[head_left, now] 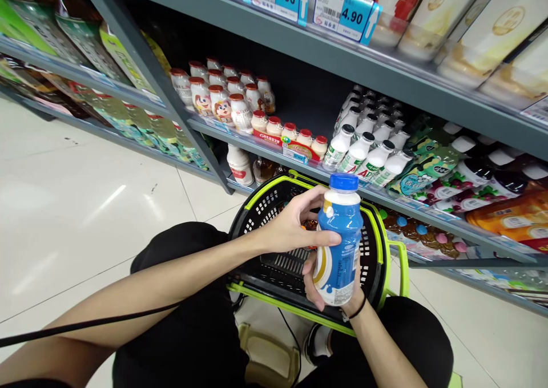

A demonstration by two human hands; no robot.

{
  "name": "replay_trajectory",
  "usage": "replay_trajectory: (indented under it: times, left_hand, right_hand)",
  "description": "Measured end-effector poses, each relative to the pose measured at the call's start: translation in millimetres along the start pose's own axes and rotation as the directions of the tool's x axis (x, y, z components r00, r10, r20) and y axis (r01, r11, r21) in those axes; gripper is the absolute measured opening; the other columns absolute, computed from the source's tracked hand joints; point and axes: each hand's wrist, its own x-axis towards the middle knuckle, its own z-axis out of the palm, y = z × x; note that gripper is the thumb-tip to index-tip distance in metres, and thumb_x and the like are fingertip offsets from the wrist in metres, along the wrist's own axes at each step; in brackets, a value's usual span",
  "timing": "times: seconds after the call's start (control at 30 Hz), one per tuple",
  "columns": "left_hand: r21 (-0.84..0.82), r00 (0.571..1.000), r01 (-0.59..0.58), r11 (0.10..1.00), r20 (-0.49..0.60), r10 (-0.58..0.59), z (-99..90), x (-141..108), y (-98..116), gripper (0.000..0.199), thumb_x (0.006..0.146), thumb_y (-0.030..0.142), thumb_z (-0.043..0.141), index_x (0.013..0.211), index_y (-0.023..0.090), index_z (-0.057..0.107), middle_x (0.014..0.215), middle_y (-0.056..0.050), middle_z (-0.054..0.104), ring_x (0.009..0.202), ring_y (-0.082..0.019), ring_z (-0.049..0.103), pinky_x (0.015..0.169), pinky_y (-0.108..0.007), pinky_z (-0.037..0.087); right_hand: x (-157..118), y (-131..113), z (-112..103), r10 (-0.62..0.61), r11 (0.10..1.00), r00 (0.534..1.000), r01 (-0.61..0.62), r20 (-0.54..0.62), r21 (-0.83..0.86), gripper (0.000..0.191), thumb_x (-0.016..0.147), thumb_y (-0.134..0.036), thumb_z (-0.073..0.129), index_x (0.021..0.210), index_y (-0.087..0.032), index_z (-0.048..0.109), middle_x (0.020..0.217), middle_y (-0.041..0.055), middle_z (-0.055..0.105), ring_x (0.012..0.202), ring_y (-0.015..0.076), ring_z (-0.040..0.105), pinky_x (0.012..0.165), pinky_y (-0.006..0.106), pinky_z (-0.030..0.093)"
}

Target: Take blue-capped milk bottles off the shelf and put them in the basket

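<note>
A blue and white bottle [341,251] with a blue cap is held upright, slightly tilted, between my two hands. My left hand [299,222] grips its upper part from the left, the thumb lying across the front of the label. Behind and below, my right hand [314,279] wraps round the lower part, with most of its palm hidden by the bottle. Under both hands is a black shopping basket [257,222] with lime green rims and handles. Some small items with orange and red parts show inside it, partly covered by my left hand.
Grey shelves [274,148] run across beyond the basket, holding red-capped small bottles [220,104], black-capped white bottles [359,151] and dark juice bottles [483,180]. Price tags [346,12] hang on the upper edge. My knees flank the basket, and a beige stool [268,351] stands below.
</note>
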Motion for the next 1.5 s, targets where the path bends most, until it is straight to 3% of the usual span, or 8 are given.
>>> replay_trajectory:
  times: [0.1,0.47,0.83,1.0,1.3,1.5]
  left_hand:
    - [-0.01,1.0,-0.005,1.0,-0.001,0.005,-0.2,0.8,-0.8,0.068,0.072,0.021,0.087,0.133,0.022,0.057,0.13,-0.01,0.068,0.117,-0.025,0.065,0.098,-0.036,0.052]
    - [-0.014,1.0,0.02,1.0,-0.012,-0.02,-0.1,0.2,-2.2,0.069,0.073,0.028,0.088,0.134,0.021,0.057,0.129,-0.011,0.067,0.112,-0.025,0.067,0.091,-0.034,0.054]
    - [-0.022,0.999,-0.032,0.999,-0.01,0.032,0.7,-0.2,-4.2,0.068,0.072,0.02,0.087,0.133,0.022,0.058,0.129,-0.009,0.068,0.116,-0.024,0.066,0.097,-0.034,0.054]
    - [-0.025,0.995,-0.095,0.995,-0.038,0.094,3.7,-3.4,-7.6,0.071,0.068,0.026,0.09,0.13,0.021,0.058,0.131,-0.011,0.067,0.116,-0.027,0.066,0.098,-0.036,0.054]
    - [-0.014,0.994,-0.103,0.995,-0.021,0.103,3.4,-3.1,-4.6,0.067,0.068,0.028,0.09,0.126,0.02,0.057,0.127,-0.011,0.068,0.113,-0.027,0.068,0.096,-0.036,0.055]
    - [0.016,0.992,-0.126,0.992,-0.021,0.127,2.3,-3.0,-3.5,0.067,0.068,0.028,0.09,0.127,0.02,0.059,0.126,-0.011,0.068,0.112,-0.028,0.068,0.094,-0.037,0.057]
  right_hand:
    - [0.7,-0.5,0.5,0.005,1.0,1.0,-0.005,-0.004,-0.014,0.109,0.065,-0.105,0.026,0.095,-0.009,0.068,0.049,0.0101,0.064,0.032,0.0174,0.049,0.034,0.025,0.034]
    - [0.5,0.8,-3.3,-0.053,0.992,0.982,0.032,0.18,0.121,0.104,0.077,-0.098,0.025,0.103,-0.006,0.065,0.066,0.0167,0.073,0.028,0.0127,0.043,0.027,0.022,0.028]
    - [-0.7,4.1,0.7,-0.032,0.999,0.999,0.032,-0.026,0.021,0.105,0.067,-0.105,0.021,0.082,-0.011,0.065,0.049,0.0059,0.059,0.035,0.0164,0.05,0.036,0.026,0.038]
    - [-0.2,4.3,0.7,-0.041,0.998,0.999,0.039,0.036,0.05,0.102,0.066,-0.105,0.029,0.084,-0.011,0.066,0.054,0.0048,0.06,0.038,0.0176,0.053,0.036,0.027,0.038]
    - [-0.2,8.2,0.3,-0.047,0.997,0.999,0.046,0.009,0.06,0.102,0.063,-0.107,0.028,0.082,-0.013,0.065,0.058,0.0068,0.063,0.038,0.0182,0.054,0.033,0.026,0.036]
    - [-2.2,5.5,0.5,0.01,1.0,1.0,-0.01,0.012,-0.018,0.106,0.062,-0.108,0.022,0.083,-0.012,0.064,0.052,0.0071,0.061,0.033,0.0132,0.043,0.034,0.026,0.036]
